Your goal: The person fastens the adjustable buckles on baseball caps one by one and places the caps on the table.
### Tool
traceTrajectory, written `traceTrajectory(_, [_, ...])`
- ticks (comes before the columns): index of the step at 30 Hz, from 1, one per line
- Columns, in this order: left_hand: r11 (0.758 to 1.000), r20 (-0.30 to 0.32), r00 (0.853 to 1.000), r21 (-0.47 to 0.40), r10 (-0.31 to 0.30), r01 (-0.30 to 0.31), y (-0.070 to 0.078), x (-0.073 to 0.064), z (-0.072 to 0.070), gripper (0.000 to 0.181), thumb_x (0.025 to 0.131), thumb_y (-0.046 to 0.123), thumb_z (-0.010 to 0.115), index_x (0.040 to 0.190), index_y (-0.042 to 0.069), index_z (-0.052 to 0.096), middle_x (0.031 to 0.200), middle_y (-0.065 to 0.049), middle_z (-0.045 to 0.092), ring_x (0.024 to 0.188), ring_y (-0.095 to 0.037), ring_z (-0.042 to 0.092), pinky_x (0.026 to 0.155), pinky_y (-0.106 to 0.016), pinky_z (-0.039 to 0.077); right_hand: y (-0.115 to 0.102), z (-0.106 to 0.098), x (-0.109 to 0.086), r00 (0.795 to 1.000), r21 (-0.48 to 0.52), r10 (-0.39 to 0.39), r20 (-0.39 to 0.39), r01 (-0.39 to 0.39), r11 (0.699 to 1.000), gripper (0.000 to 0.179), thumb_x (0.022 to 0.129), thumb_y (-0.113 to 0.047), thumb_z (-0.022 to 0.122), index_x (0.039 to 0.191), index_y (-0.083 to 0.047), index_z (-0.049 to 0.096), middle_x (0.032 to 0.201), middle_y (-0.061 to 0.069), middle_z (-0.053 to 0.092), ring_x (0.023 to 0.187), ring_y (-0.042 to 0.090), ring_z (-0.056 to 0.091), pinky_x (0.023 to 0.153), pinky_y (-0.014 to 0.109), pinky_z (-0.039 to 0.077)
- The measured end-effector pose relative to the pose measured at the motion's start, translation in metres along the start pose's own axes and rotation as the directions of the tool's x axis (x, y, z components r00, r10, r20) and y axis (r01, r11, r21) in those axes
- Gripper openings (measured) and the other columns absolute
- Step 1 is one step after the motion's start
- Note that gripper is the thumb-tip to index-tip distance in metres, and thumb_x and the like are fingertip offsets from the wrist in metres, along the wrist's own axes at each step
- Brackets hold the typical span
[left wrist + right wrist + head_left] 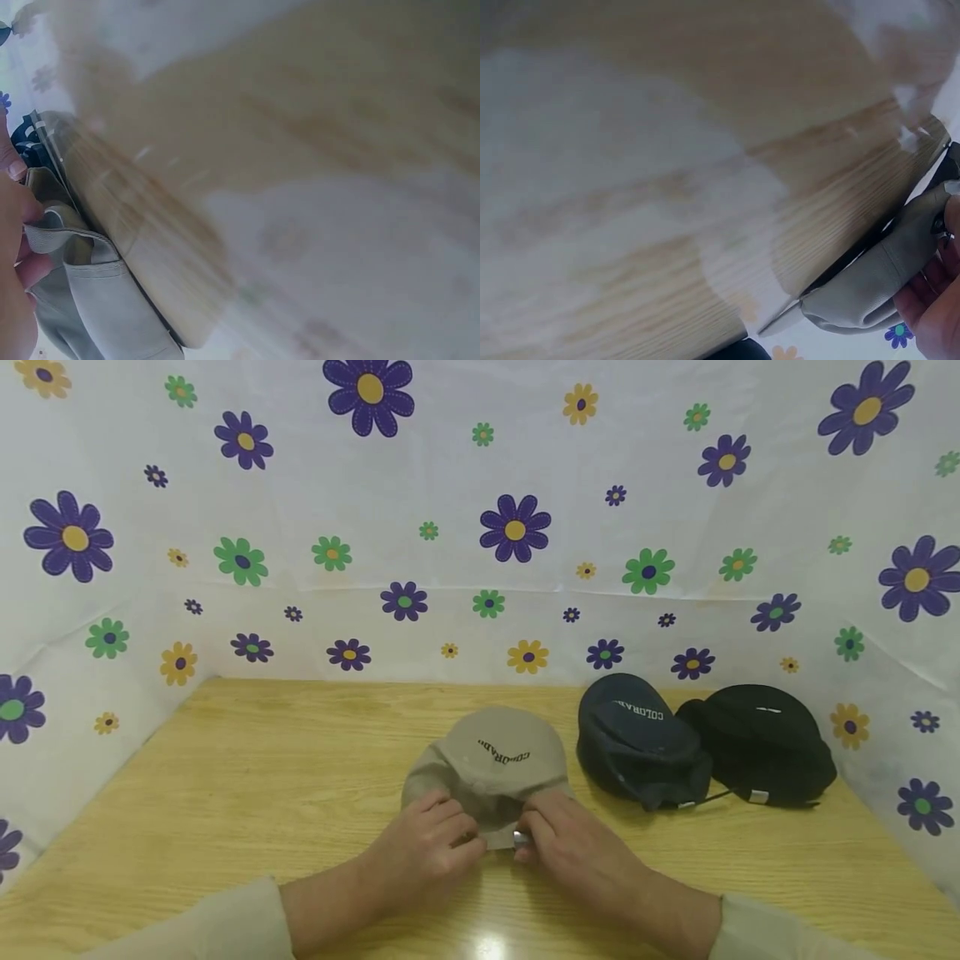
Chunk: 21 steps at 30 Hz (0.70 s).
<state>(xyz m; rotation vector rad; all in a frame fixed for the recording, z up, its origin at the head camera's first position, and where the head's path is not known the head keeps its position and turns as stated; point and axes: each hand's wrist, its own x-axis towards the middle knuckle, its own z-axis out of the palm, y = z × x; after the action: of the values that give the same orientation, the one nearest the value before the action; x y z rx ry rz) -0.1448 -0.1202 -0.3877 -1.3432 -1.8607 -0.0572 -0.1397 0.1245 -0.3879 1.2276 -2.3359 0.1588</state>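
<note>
A beige baseball cap [517, 735] with dark lettering sits on the table, its back opening facing me. My left hand [423, 852] grips the left side of the cap's rear edge, fingers curled over the fabric. On the other side my right hand [585, 852] pinches the back strap beside a small silver buckle [520, 838]. In the left wrist view, fingers wrap the folded beige fabric [97, 300] at the cap's edge. The right wrist view has curled fingers against the cap's side [862, 289]. The fingers partly cover the strap.
A navy cap [630, 727] with white lettering lies to the right of the beige one. Against it rests a black cap [765, 735] with a strap and metal clasp [758, 797]. Behind the wooden table [247, 760] hangs a flower-print white cloth [420, 468].
</note>
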Motion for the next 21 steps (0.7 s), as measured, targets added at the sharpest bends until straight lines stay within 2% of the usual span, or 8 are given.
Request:
traceTrajectory(6, [0.995, -0.007, 0.999, 0.083, 0.050, -0.049, -0.0021, 0.0024, 0.0005, 0.022, 0.091, 0.011, 0.052, 0.075, 0.016, 0.066, 0.078, 0.004, 0.066, 0.070, -0.013, 0.060, 0.072, -0.030, 0.048, 0.0022, -0.0003, 0.0024, 1.000, 0.009, 0.006, -0.010, -0.006, 1.000, 0.022, 0.092, -0.025, 0.070, 0.098, -0.006, 0.060, 0.100, 0.000, 0.053, 0.091, 0.013, 0.052, 0.083, 0.029, 0.049])
traceTrajectory(10, [0.990, -0.017, 0.997, 0.117, 0.076, -0.074, 0.0018, 0.0014, 0.0004, 0.021, 0.090, 0.008, 0.051, 0.074, 0.016, 0.063, 0.077, 0.004, 0.063, 0.068, -0.014, 0.056, 0.071, -0.030, 0.047, 0.0007, 0.0019, 0.0005, 0.998, 0.021, -0.035, -0.045, 0.036, 0.999, 0.021, 0.091, -0.023, 0.072, 0.097, -0.006, 0.061, 0.098, 0.000, 0.054, 0.090, 0.012, 0.052, 0.081, 0.027, 0.048])
traceTrajectory(14, [0.991, -0.018, 0.997, 0.118, 0.071, -0.069, 0.0066, -0.0012, -0.0008, 0.020, 0.091, 0.009, 0.051, 0.076, 0.015, 0.063, 0.077, 0.004, 0.063, 0.068, -0.014, 0.056, 0.071, -0.030, 0.047, -0.0037, 0.0022, -0.0029, 0.996, 0.021, -0.057, -0.066, 0.059, 0.998, 0.019, 0.094, -0.023, 0.069, 0.097, -0.006, 0.061, 0.098, 0.000, 0.055, 0.090, 0.012, 0.053, 0.082, 0.026, 0.049])
traceTrajectory(21, [0.994, -0.011, 0.998, 0.097, 0.058, -0.057, 0.0025, 0.0007, -0.0014, 0.021, 0.091, 0.009, 0.050, 0.075, 0.015, 0.063, 0.077, 0.003, 0.064, 0.069, -0.015, 0.057, 0.070, -0.031, 0.047, -0.0026, 0.0019, -0.0003, 0.997, 0.023, -0.019, -0.079, 0.021, 1.000, 0.019, 0.094, -0.023, 0.069, 0.097, -0.006, 0.061, 0.099, 0.001, 0.054, 0.091, 0.014, 0.052, 0.083, 0.028, 0.048])
